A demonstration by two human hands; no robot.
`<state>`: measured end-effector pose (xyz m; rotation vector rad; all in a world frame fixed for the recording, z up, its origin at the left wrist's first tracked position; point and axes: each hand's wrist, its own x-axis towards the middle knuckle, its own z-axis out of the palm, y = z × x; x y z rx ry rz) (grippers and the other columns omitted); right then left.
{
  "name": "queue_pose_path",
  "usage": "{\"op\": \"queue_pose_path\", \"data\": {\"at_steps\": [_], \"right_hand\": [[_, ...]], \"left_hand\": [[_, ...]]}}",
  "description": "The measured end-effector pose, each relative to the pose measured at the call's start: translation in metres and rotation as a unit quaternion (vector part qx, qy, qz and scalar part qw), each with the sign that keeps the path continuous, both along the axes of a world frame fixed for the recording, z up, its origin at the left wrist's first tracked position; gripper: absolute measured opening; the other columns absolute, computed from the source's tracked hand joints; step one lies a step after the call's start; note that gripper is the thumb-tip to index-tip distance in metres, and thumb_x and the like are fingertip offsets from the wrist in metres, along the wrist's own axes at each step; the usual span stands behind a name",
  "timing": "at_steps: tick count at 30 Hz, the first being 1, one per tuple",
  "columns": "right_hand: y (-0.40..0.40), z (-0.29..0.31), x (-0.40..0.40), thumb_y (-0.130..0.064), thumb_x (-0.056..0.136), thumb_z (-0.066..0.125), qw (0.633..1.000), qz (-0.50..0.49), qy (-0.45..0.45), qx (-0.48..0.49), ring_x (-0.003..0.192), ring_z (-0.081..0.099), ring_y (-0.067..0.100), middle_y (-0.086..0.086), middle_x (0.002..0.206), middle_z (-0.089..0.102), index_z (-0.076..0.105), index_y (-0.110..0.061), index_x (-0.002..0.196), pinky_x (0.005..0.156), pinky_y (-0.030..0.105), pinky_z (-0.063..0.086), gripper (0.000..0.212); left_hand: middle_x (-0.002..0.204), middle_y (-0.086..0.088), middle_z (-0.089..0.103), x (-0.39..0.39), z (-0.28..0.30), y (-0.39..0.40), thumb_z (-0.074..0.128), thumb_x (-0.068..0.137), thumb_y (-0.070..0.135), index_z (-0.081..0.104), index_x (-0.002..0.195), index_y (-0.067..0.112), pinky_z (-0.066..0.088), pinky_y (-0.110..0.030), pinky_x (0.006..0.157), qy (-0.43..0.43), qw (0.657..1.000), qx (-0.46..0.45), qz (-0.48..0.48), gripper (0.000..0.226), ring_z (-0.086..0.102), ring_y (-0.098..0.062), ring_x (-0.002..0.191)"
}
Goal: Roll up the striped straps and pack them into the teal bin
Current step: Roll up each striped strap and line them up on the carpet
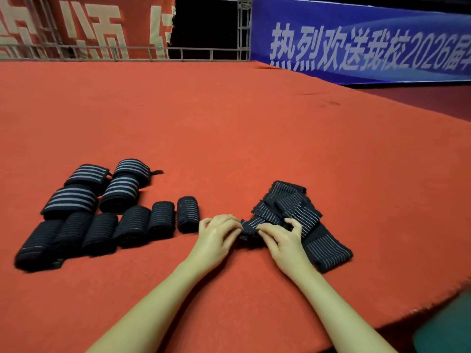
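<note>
Both hands meet at the near end of a loose striped strap (288, 212) that lies on the red-covered tabletop (229, 138). The left hand (216, 234) has its fingers (230, 225) curled over the small started roll (251, 231) at that end, and the right hand (281, 238) pinches the same roll from the other side, its thumb and forefinger closed on the dark cloth. The rest of the strap lies beyond the roll in crumpled, overlapping folds, and another flat length of striped strap (328, 250) runs out just to the right of the roll, partly under the right wrist; whether it is the same piece or a second one cannot be told. To the left of the roll, just beside the left hand, stands a row of six finished rolls with thin stripes (132, 225), laid side by side and touching or nearly touching one another. Beyond that row, further left of the roll, sit four rolled straps with broad pale stripes (102, 187), packed close in two pairs. Well to the right of the roll and nearer the person, past the edge of the tabletop, a blurred corner of the teal bin (443, 329) shows. Far beyond the roll, behind the tabletop, hang a blue banner (356, 39) with white characters and a red banner (89, 24), with a metal truss frame (243, 29) between them.
</note>
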<state>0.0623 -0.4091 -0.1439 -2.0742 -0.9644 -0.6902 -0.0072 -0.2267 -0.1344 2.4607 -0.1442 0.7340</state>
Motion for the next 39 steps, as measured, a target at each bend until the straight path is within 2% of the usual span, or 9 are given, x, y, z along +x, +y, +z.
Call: {"op": "queue_pose_path", "data": {"at_steps": [8, 11, 14, 17, 20, 24, 30, 34, 39], "right_hand": [[0.017, 0.007, -0.056, -0.032, 0.092, 0.048, 0.996, 0.078, 0.027, -0.019, 0.085, 0.06, -0.003, -0.014, 0.092, 0.071, 0.068, -0.022, 0.093, 0.103, 0.027, 0.014, 0.023], [0.02, 0.009, -0.075, -0.045, 0.091, 0.045, 0.994, 0.081, 0.048, -0.062, 0.091, 0.058, -0.002, -0.017, 0.095, 0.069, 0.068, -0.026, 0.094, 0.103, 0.036, 0.015, 0.03], [0.028, 0.006, -0.087, -0.057, 0.086, 0.049, 0.991, 0.047, -0.011, -0.122, 0.09, 0.06, 0.002, -0.018, 0.093, 0.069, 0.069, -0.03, 0.094, 0.097, 0.036, 0.018, 0.034], [0.04, 0.002, -0.094, -0.044, 0.089, 0.047, 0.987, 0.021, -0.057, -0.15, 0.08, 0.063, 0.009, -0.017, 0.083, 0.067, 0.069, -0.03, 0.08, 0.092, 0.036, 0.019, 0.028], [0.045, 0.0, -0.099, -0.037, 0.089, 0.046, 0.99, -0.031, -0.042, -0.132, 0.076, 0.062, 0.01, -0.015, 0.078, 0.065, 0.065, -0.027, 0.074, 0.09, 0.035, 0.02, 0.026], [0.045, 0.001, -0.1, -0.043, 0.089, 0.043, 0.99, -0.033, 0.015, -0.134, 0.087, 0.059, 0.009, -0.017, 0.086, 0.062, 0.061, -0.03, 0.08, 0.09, 0.032, 0.014, 0.024], [0.048, -0.002, -0.104, -0.055, 0.086, 0.044, 0.99, 0.007, 0.027, -0.138, 0.106, 0.055, 0.006, -0.019, 0.106, 0.064, 0.069, -0.035, 0.088, 0.093, 0.034, 0.013, 0.031], [0.051, -0.001, -0.102, -0.054, 0.089, 0.035, 0.982, 0.026, 0.029, -0.186, 0.126, 0.051, 0.01, -0.01, 0.128, 0.063, 0.071, -0.035, 0.11, 0.104, 0.038, 0.006, 0.045], [0.054, -0.002, -0.096, -0.043, 0.092, 0.037, 0.985, -0.004, -0.004, -0.172, 0.115, 0.061, 0.012, -0.006, 0.113, 0.071, 0.073, -0.026, 0.104, 0.108, 0.036, 0.01, 0.042]], "left_hand": [[0.108, 0.024, 0.051, -0.066, -0.004, 0.021, 0.042, 0.093, 0.041, 0.053, 0.095, 0.036, 0.017, -0.016, 0.092, -0.032, 0.999, -0.01, 0.031, 0.013, 0.043, 0.009, 0.104], [0.109, 0.018, 0.053, -0.086, -0.009, 0.025, 0.043, 0.093, 0.041, 0.055, 0.094, 0.034, 0.022, -0.023, 0.087, -0.022, 0.999, 0.021, 0.028, 0.014, 0.046, 0.003, 0.103], [0.106, 0.018, 0.053, -0.105, -0.016, 0.025, 0.044, 0.09, 0.043, 0.054, 0.093, 0.033, 0.025, -0.027, 0.083, 0.02, 0.999, 0.022, 0.036, 0.015, 0.048, -0.003, 0.099], [0.098, 0.018, 0.053, -0.119, -0.013, 0.03, 0.051, 0.084, 0.043, 0.051, 0.095, 0.031, 0.029, -0.028, 0.079, 0.042, 0.997, 0.007, 0.066, 0.016, 0.051, -0.004, 0.092], [0.099, 0.01, 0.059, -0.126, -0.011, 0.03, 0.053, 0.083, 0.038, 0.06, 0.089, 0.024, 0.033, -0.028, 0.076, -0.012, 0.993, 0.083, 0.079, 0.016, 0.053, -0.01, 0.092], [0.113, 0.003, 0.063, -0.132, -0.013, 0.032, 0.049, 0.09, 0.038, 0.069, 0.103, 0.021, 0.039, -0.029, 0.083, -0.006, 0.987, 0.154, 0.041, 0.029, 0.058, -0.016, 0.101], [0.118, 0.003, 0.061, -0.142, -0.007, 0.032, 0.047, 0.093, 0.038, 0.062, 0.113, 0.019, 0.039, -0.03, 0.089, 0.017, 0.988, 0.152, 0.025, 0.031, 0.056, -0.016, 0.11], [0.116, 0.003, 0.062, -0.144, -0.009, 0.034, 0.046, 0.093, 0.04, 0.071, 0.102, 0.023, 0.043, -0.031, 0.085, 0.019, 0.986, 0.163, 0.017, 0.031, 0.057, -0.016, 0.108], [0.106, 0.005, 0.067, -0.145, -0.008, 0.034, 0.047, 0.09, 0.047, 0.074, 0.098, 0.023, 0.048, -0.03, 0.089, 0.047, 0.985, 0.165, 0.022, 0.037, 0.06, -0.015, 0.11]]}}
